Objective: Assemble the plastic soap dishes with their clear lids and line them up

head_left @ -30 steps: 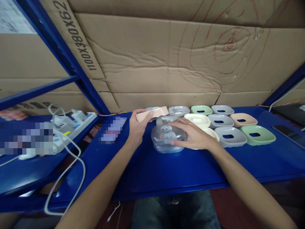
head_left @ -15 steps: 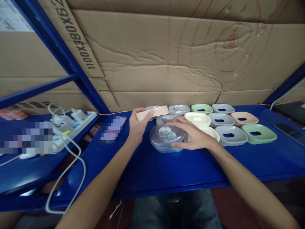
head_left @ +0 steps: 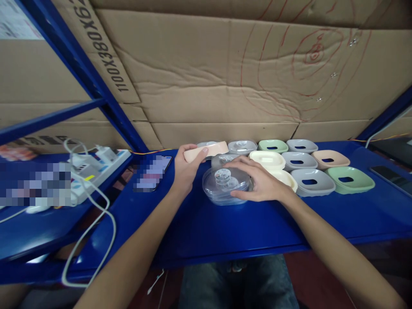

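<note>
In my left hand [head_left: 184, 174] is a peach plastic dish [head_left: 210, 150], gripped with the thumb on its near side and tilted up on edge. My right hand [head_left: 265, 184] curves around the right side of a stack of clear plastic lids [head_left: 219, 195], thumb at the front and fingers over the top edge. A round label shows on the top lid. Just behind the stack sits another clear-covered grey dish [head_left: 220, 161], partly hidden by both hands. To the right of my right hand, a cream dish [head_left: 267, 159] rests on the blue table.
Several dishes stand in rows at right, among them a green dish [head_left: 350, 180] and a grey dish [head_left: 312, 182]. One phone [head_left: 152, 174] lies at left, a dark one [head_left: 391, 178] at far right. A power strip [head_left: 107, 169] with looping white cable is at left; cardboard [head_left: 193, 64] walls the back.
Both hands keep nearly the same places and grips. The view has shifted very slightly; nothing has been picked up or let go.
</note>
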The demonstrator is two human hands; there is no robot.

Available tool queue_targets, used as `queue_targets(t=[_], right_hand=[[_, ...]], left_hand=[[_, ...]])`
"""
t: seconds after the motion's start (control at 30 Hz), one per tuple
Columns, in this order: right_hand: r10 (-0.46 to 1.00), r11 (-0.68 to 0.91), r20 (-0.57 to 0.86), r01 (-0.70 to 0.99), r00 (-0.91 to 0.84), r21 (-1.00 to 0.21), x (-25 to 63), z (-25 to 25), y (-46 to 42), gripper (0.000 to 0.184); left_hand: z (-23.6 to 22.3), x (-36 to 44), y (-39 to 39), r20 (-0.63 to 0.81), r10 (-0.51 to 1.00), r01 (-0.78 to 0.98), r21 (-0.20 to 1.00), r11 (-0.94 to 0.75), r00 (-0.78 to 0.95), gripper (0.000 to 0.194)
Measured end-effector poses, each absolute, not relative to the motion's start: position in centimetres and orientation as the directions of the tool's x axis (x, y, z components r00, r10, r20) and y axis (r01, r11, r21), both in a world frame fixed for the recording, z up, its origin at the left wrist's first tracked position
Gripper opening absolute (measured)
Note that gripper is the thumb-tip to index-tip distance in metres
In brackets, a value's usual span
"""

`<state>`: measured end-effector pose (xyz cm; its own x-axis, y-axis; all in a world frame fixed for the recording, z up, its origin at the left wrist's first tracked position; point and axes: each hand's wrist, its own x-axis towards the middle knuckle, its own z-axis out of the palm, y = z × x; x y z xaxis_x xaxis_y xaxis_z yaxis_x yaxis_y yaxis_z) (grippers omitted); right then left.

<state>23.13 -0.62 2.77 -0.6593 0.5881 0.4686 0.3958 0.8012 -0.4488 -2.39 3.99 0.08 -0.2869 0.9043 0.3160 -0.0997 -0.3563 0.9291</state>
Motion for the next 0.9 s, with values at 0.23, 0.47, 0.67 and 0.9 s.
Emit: queue_targets(t=[0.23,0.47,0.67,0.9], right_hand=[[0.590,0.802,0.480,0.400,-0.650,-0.444,23.12,2.42,-0.42,0.069],[0.573,0.813,0.495,0.379,-0.653,-0.442,23.34,2.59,-0.30,0.069],[0.553,0.828,0.520,0.360,-0.651,-0.430,23.61,3.28,-0.55,0.074],[0.625,0.780,0.425,0.538,-0.655,-0.318,23.92,3.12,-0.78,0.092]], left_hand=[[0.00,-2.43,4.09,0.308,0.905,-0.092,0.933,-0.347,-0.293,0.061],[-0.05,-2.44,4.07,0.316,0.904,-0.088,0.931,-0.353,-0.288,0.061],[0.08,-2.48,4.00,0.324,0.903,-0.083,0.929,-0.359,-0.283,0.060],[-0.03,-2.43,4.11,0.326,0.901,-0.086,0.928,-0.362,-0.286,0.059]])
